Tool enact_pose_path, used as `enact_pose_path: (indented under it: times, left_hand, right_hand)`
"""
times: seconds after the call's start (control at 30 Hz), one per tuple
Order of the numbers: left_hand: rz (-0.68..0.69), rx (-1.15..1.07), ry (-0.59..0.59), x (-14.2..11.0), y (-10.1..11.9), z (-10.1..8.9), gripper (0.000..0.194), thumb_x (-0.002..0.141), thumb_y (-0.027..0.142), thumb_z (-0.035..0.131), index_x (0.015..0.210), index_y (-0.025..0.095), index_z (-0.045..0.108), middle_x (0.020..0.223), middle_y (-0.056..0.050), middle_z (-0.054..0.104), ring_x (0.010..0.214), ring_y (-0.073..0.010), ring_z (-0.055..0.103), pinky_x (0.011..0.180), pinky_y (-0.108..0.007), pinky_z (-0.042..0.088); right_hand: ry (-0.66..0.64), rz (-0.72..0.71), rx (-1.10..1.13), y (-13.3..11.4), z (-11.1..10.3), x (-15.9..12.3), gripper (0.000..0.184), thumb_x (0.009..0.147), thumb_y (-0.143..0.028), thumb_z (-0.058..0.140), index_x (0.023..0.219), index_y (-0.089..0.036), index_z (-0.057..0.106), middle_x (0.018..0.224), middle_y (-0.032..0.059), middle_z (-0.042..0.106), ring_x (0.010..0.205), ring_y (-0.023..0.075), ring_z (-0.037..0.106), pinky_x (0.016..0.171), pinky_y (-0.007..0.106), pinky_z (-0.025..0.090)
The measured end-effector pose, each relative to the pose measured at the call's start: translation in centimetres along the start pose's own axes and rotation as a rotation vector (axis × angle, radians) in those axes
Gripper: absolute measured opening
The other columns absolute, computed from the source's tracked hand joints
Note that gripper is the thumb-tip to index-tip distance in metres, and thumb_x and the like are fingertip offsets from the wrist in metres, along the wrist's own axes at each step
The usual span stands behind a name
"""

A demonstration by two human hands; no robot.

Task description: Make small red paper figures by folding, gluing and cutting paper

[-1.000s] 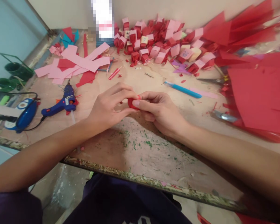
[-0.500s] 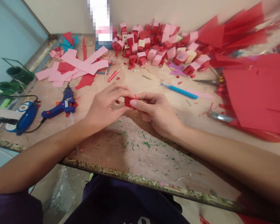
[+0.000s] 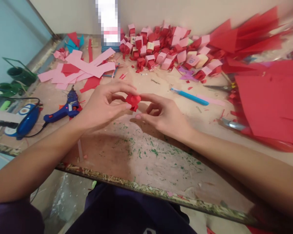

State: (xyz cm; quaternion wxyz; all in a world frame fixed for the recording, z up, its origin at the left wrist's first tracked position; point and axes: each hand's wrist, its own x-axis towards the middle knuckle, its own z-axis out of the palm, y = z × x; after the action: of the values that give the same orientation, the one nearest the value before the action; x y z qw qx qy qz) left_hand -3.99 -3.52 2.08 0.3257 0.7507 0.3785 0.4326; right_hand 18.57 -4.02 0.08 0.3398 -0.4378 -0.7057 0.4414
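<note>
A small folded red paper piece (image 3: 133, 101), with several flaps standing out, is held above the middle of the table. My left hand (image 3: 104, 102) pinches it from the left between thumb and fingers. On the other side, my right hand (image 3: 167, 113) has its thumb and index finger apart. The index fingertip reaches the right edge of the paper piece, while the thumb is clear of it, lower down. How firmly that fingertip touches cannot be made out. Below both hands, green paper bits (image 3: 155, 151) are scattered over the wooden table (image 3: 107, 152).
At left lie a blue glue gun (image 3: 65, 109) and pink paper strips (image 3: 80, 66). Finished-looking red and pink paper boxes (image 3: 161, 48) crowd the back. To the right are a blue pen-shaped cutter (image 3: 190, 97), scissors (image 3: 219, 87), a red-handled knife (image 3: 234, 125) and red sheets (image 3: 271, 104).
My right thumb has let go of the red paper piece and dropped away from it. The piece has turned and its flaps now show; my left fingers hold it, slightly further left.
</note>
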Motion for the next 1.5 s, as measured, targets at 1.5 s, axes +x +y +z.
enact_pose_path:
  times: [1.5]
  left_hand:
    - [0.032,0.407,-0.181,-0.7,0.2,1.3,0.017,0.094,0.024,0.069,0.110,0.025,0.075,0.116,0.000,0.082,0.108,-0.0205,0.076,0.101,-0.035,0.059]
  right_hand:
    - [0.010,-0.136,-0.268,1.3,-0.1,0.2,0.069,0.085,-0.017,0.075,0.153,-0.016,0.061,0.095,0.0033,0.080,0.080,0.0209,0.070,0.081,0.038,0.055]
